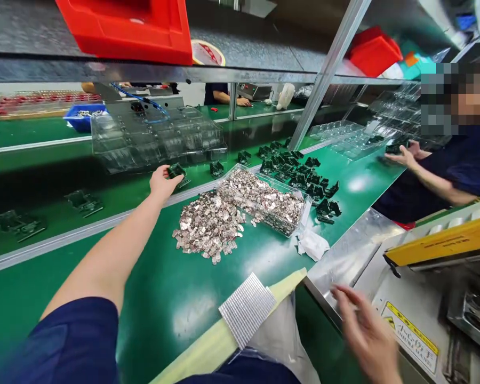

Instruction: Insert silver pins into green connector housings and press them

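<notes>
My left hand point(164, 182) reaches forward over the metal rail, its fingers closed on a dark moulded plastic part point(176, 170). A similar dark part point(216, 169) stands just to the right of it. Nearer to me lies a loose pile of small silvery metal pieces point(210, 226), beside a clear plastic box point(304, 213) heaped with the same pieces. My right hand point(366, 333), a little blurred, hovers low at the right by the machine's metal edge. Its fingers are apart, and nothing shows in them. A silvery ribbed block point(248, 309) rests on a pale yellow strip point(200, 352) before me.
Many dark plastic parts point(292, 166) cluster behind the box. Clear trays point(156, 136) stand beyond my left hand. A crumpled white wad point(312, 244) lies by the box. The machine point(408, 320) bears a hand-injury warning label. A co-worker's hands point(406, 156) hold a dark part.
</notes>
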The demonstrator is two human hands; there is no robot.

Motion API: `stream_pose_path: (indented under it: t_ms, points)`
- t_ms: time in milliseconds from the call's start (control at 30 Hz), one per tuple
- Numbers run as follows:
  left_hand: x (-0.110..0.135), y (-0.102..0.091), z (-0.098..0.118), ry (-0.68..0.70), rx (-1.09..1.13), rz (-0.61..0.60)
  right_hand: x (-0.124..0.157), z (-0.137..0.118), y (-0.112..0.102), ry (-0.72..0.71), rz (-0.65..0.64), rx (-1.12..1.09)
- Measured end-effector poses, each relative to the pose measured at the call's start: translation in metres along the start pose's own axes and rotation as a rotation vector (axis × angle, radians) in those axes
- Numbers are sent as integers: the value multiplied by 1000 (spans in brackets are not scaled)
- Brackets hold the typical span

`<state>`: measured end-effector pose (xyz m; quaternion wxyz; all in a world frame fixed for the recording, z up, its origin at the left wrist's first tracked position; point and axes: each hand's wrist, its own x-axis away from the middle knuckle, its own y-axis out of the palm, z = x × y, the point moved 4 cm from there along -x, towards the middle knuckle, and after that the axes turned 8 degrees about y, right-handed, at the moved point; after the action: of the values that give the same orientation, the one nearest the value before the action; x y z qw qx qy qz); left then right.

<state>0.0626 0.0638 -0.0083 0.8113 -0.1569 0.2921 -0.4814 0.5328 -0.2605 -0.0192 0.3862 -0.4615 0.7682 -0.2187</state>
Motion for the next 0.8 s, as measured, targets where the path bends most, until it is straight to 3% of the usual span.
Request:
stream_pose_path:
  t_ms: [100,200,267,333,500,600,667,800]
  points:
    - [-11,12,-19,-47,10,2,-51,-58,68,-219,-284,6]
    - [-6,18,-25,-47,37,-46,-95,-91,129,-188,-415,284]
    - [0,6,-30,-16,31,-52,-113,-97,157,-162,-423,396]
    - [7,-21,-39,31,-9,-11,-122,-97,175,-163,-415,438]
    - [21,-132,-73,210,-342,297,-118,-82,189,-239,-395,431]
    - [20,-181,-99,44,-468,348,-112,-63,182,-354,-302,350]
    - [15,-194,-112,-57,-481,293,-106,-49,175,-432,-277,261]
    - [6,-192,-119,-126,-434,186,-90,-33,154,-445,-290,188]
